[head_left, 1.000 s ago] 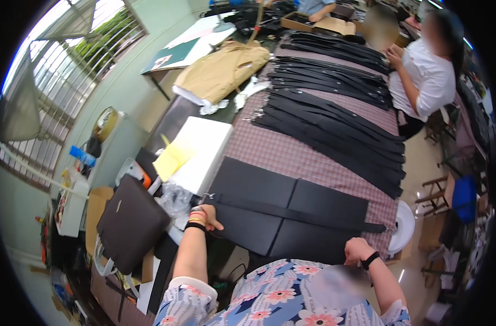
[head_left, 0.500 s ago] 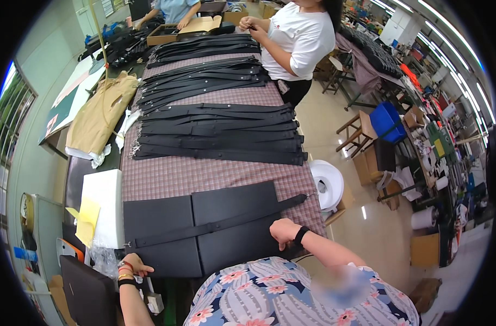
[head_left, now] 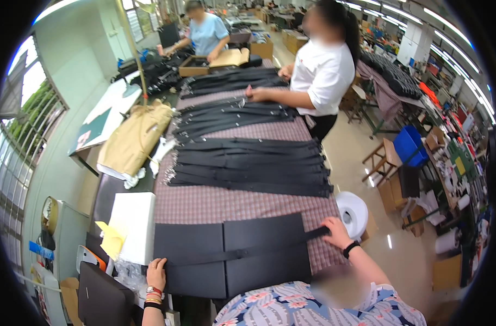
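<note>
A long black strap (head_left: 270, 250) lies across two flat black boards (head_left: 189, 239) set side by side at the table's near end. My right hand (head_left: 336, 232) grips the strap's right end, just past the right board's edge. At the strap's left end my left hand (head_left: 156, 273) is closed with its fingertips on it; the end itself is hidden under the fingers. Beyond the boards, several black straps (head_left: 248, 163) with metal fittings lie in three bundles across the checked cloth (head_left: 204, 211).
A white block (head_left: 136, 228) with yellow paper stands left of the boards. A brown covered bundle (head_left: 134, 138) lies farther up on the left. One co-worker in white (head_left: 324, 76) handles straps on the right; another in blue (head_left: 209, 33) works at the far end. A white bin (head_left: 351, 212) stands at right.
My right hand has moved right and taken the strap's right end. My left hand has come up to the left end. The view has tilted up, and the white-clad co-worker's hands have parted.
</note>
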Motion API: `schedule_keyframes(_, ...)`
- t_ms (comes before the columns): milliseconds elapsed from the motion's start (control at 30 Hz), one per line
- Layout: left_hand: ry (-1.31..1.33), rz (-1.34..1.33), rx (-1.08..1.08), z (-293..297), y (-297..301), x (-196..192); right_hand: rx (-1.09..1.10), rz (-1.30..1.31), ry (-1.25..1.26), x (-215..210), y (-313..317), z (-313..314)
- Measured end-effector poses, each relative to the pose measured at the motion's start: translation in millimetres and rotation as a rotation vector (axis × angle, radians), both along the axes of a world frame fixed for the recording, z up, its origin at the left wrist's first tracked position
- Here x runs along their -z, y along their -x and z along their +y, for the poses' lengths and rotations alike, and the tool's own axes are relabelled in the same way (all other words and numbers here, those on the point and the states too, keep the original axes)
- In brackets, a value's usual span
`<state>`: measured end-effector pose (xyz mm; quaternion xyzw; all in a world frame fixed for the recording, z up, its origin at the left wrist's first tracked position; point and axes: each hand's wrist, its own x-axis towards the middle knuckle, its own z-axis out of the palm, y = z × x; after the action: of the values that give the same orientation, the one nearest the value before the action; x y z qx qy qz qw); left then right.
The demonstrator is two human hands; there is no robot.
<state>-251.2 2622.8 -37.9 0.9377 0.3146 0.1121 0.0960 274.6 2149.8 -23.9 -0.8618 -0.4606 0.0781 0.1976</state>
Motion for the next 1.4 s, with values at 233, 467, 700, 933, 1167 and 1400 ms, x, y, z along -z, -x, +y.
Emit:
schedule_keyframes(233,-0.089,0.130,0.092,22,-13,-11,-0.093,-0.068,0.077,10,-12,3)
schedule_keyframes(467,-0.157,0.279,0.177,49,-14,-21,-0.195,-0.184,0.110,0,-23,6)
schedule_keyframes(700,-0.195,0.257,0.086,40,-9,-10,-0.181,-0.101,0.069,-2,-8,11)
schedule_keyframes(933,-0.247,-0.128,-0.214,0,-6,-15,-0.090,-0.168,-0.116,-24,4,8)
schedule_keyframes(1167,0.075,0.039,-0.670,-30,22,31,0.371,0.105,0.060,11,21,-51)
schedule_keyframes(1400,0.956,0.154,-0.767,25,28,29,0.511,0.804,0.394,38,-24,-70)
